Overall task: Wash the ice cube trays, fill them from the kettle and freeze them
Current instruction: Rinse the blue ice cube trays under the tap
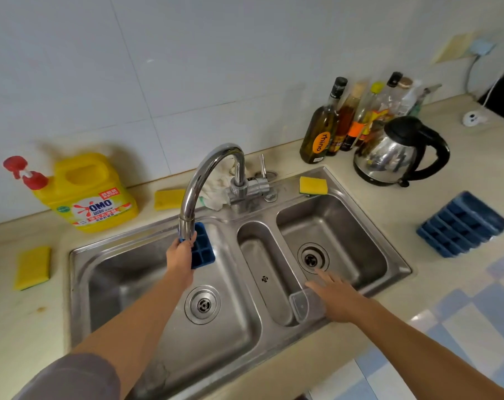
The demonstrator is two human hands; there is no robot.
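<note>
One blue tray (202, 251) held in left grip (180, 255) over the left basin (123, 284), right grip (334, 293) spread flat.

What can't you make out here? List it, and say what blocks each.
1. Head view: the water level in the kettle, hidden by its steel wall and shut lid.
2. Head view: the fingers of the left hand gripping the ice cube tray, hidden behind the hand and the tray.
3. Head view: whether the tap is running; too blurred.
4. Head view: the tray count in the blue stack; blurred.
</note>
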